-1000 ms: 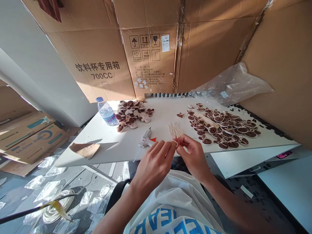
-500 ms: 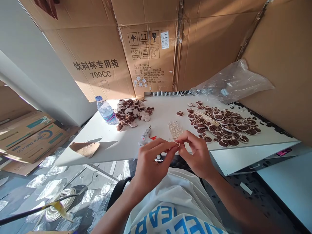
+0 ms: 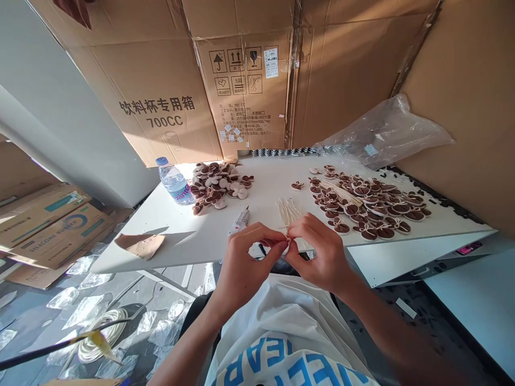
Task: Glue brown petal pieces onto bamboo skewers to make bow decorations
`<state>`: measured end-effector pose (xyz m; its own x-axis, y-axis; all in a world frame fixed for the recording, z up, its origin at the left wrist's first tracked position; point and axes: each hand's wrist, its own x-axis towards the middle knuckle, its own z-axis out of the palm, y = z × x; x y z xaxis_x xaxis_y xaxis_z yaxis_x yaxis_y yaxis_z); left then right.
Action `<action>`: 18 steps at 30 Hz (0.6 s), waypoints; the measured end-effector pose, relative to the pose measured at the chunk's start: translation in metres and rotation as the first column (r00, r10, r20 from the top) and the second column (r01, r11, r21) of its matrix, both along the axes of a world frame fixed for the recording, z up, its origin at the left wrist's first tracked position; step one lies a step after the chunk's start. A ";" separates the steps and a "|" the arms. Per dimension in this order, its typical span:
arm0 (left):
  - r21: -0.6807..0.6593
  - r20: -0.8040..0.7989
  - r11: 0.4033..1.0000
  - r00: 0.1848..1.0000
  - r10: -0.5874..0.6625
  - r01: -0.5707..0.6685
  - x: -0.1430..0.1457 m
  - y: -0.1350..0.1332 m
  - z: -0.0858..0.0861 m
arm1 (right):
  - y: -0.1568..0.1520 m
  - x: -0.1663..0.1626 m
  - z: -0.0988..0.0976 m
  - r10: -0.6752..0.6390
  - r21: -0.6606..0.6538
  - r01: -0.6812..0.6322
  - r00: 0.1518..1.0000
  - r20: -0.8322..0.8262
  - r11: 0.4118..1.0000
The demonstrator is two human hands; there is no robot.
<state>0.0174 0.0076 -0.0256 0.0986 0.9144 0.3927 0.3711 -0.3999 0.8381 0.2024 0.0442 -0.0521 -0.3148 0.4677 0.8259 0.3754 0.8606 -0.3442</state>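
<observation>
My left hand (image 3: 247, 260) and my right hand (image 3: 319, 254) meet at the table's front edge, fingertips almost touching. Between them both pinch a short cream cord (image 3: 288, 239), mostly covered by the fingers. Just beyond the fingertips lies a loose bundle of cream cords (image 3: 290, 210). A white glue gun (image 3: 241, 219) rests behind my left hand, partly hidden by it. To the right spreads a heap of brown and cream fabric pieces with little cord bows (image 3: 378, 206). A second heap of brown and cream pieces (image 3: 217, 185) sits at the back left.
A water bottle (image 3: 174, 181) stands left of the back heap. A torn cardboard piece (image 3: 140, 245) lies at the table's left front. Cardboard sheets (image 3: 249, 107) wall the back, with a clear plastic bag (image 3: 390, 136) at the right. Coiled cable (image 3: 100, 338) lies on the floor.
My two hands have drawn closer together, fingertips now nearly meeting. The cord loop that showed at the left fingertips is now mostly covered, and the left hand hides more of the glue gun.
</observation>
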 end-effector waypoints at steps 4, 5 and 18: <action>-0.057 0.037 0.997 0.998 -0.055 0.057 -0.002 0.002 0.002 | -0.001 -0.002 0.001 -0.011 0.036 0.011 1.000 -0.002 0.999; -0.092 0.074 0.992 0.994 -0.085 0.092 -0.002 0.003 0.002 | -0.002 -0.002 0.001 -0.007 0.033 0.008 1.000 -0.008 0.999; -0.312 0.432 0.876 0.876 -0.214 0.368 -0.004 0.008 -0.002 | -0.007 0.004 0.003 0.152 -0.229 -0.181 0.979 -0.139 0.957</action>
